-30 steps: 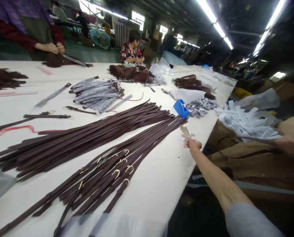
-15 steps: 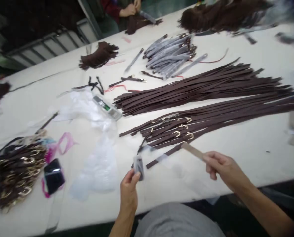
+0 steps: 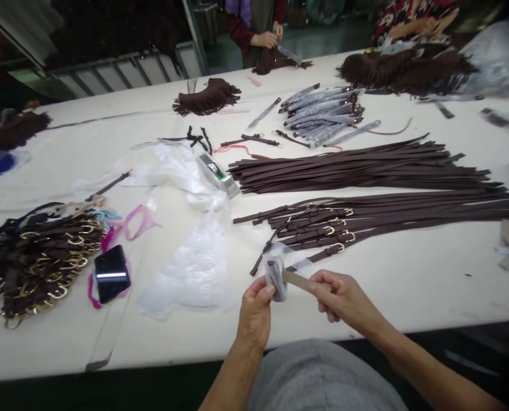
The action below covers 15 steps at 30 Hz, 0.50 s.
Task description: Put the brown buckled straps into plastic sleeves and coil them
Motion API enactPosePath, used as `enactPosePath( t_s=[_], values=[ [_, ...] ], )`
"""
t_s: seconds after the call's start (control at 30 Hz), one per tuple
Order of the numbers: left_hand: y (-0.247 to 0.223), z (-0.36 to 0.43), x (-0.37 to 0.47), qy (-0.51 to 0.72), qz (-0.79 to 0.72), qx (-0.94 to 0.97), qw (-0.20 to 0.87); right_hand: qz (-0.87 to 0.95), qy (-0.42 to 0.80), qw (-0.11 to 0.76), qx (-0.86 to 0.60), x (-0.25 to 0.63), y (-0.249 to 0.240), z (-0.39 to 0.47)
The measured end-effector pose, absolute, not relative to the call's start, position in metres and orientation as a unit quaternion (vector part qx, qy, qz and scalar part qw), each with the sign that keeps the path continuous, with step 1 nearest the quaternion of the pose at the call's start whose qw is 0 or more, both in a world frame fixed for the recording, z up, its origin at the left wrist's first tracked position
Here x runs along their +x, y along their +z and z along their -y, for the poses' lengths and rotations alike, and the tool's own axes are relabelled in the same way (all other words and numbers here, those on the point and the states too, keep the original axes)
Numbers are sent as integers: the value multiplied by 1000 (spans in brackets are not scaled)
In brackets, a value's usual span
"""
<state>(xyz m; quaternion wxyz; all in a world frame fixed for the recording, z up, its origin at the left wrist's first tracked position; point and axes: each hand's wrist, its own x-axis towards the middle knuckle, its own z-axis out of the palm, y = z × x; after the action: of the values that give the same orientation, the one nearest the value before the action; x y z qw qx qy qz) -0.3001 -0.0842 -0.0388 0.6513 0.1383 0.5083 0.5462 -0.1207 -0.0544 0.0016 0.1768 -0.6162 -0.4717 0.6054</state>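
My left hand (image 3: 257,311) pinches a small clear plastic sleeve (image 3: 275,278) upright, with something dark inside it. My right hand (image 3: 342,299) is closed on a flat tan strip (image 3: 298,280), whose far end meets the sleeve's right side. Just beyond my hands lie brown straps with gold buckles (image 3: 329,230), their long ends running right. A short dark strap (image 3: 268,249) slants down towards the sleeve. Behind them is a thick bundle of plain brown straps (image 3: 344,168).
Left on the white table (image 3: 408,285) are a pile of buckled straps (image 3: 44,257), a phone (image 3: 111,274) and white plastic film (image 3: 190,262). Plastic-wrapped pieces (image 3: 323,111) lie farther back. Two people work across the table, one holding a brown fringed piece (image 3: 265,60).
The tan strip in my right hand has moved left to the sleeve. My left hand still holds the sleeve, now turned more broadly to view. The camera view has shifted.
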Motion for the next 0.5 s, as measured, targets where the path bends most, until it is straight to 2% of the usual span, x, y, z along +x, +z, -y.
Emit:
enactPosePath(
  t_s=[0.37,0.5],
  values=[
    [-61,107,-339,475,-610,333,540,476,665,178,-548,-158,-25,72],
    [-69,110,-337,384,-683,478,398,602,561,182,-539,-159,-42,89]
  ],
)
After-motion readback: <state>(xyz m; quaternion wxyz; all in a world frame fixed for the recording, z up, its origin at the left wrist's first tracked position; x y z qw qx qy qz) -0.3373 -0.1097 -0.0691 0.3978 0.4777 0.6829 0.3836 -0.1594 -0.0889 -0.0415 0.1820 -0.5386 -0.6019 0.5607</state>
